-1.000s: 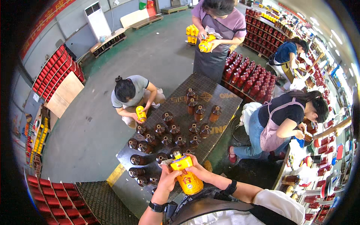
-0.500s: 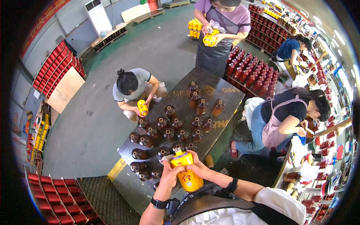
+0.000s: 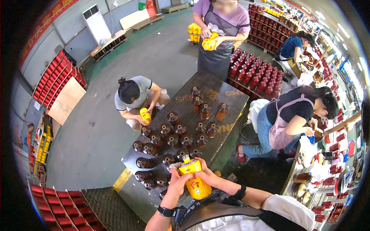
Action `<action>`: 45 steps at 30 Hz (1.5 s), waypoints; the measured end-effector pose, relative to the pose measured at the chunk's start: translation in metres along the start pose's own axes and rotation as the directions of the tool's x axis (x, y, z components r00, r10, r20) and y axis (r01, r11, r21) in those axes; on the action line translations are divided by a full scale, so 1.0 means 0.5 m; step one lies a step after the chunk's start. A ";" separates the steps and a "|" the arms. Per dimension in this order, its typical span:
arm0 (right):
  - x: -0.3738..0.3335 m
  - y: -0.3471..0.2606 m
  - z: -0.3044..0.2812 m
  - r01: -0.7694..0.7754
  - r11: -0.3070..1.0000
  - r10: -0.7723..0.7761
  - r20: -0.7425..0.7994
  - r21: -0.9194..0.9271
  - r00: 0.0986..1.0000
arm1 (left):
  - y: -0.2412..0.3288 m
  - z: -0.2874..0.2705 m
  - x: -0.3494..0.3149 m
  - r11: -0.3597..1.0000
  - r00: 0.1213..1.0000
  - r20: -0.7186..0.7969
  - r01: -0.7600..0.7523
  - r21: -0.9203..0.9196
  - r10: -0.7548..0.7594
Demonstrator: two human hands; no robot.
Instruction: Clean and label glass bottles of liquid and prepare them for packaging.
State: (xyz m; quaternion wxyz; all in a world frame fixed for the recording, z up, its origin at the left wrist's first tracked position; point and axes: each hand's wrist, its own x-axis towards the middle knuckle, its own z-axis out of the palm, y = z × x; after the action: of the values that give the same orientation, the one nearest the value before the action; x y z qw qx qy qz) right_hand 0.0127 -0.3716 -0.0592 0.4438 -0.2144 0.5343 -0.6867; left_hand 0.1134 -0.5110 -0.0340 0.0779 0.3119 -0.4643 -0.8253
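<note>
A yellow bottle [image 3: 197, 188] with red markings and a pale neck is tilted in front of my body, above the table's near edge. My left hand [image 3: 178, 180] grips its left side, with a bit of white cloth [image 3: 174, 166] showing at the fingers. On the other side my right hand [image 3: 205, 174] is closed round it, thumb across the front. Just beyond it, several dark brown bottles [image 3: 168, 159] with open necks stand on the dark table [image 3: 227, 144].
Across the table one person [image 3: 221, 38] holds a yellow bottle [image 3: 210, 41]; another, crouching at left [image 3: 135, 96], holds one too [image 3: 145, 116]. Red bottles [image 3: 256, 73] crowd a rack behind. At right, a person in a pink apron [image 3: 285, 127] bends over a workbench [image 3: 296, 173]. Red stacks [image 3: 58, 202] stand lower left.
The view has shifted slightly. Both my hands keep hold of the yellow bottle, which appears a little lower and further right. The co-workers have barely moved.
</note>
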 end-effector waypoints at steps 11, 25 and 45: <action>-0.076 -0.028 -0.083 -0.020 0.993 0.034 -0.114 0.120 0.993 | 0.012 0.090 0.008 0.976 0.965 0.148 0.211 0.046 -0.216; -0.257 -0.045 -0.252 0.196 0.975 -0.222 -0.473 -0.103 0.853 | -0.078 0.370 0.039 0.952 0.897 0.384 0.108 0.288 -0.218; -0.509 -0.079 -0.312 0.200 0.971 -0.237 -0.667 -0.133 0.706 | -0.171 0.569 -0.072 0.914 0.761 0.558 0.110 0.391 -0.331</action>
State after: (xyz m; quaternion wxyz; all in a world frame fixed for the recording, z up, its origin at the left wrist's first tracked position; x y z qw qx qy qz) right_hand 0.0084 -0.0718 -0.0294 0.1284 -0.0222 0.6469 -0.7514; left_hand -0.0113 -0.2441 0.0190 -0.2302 0.0889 -0.5566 -0.7933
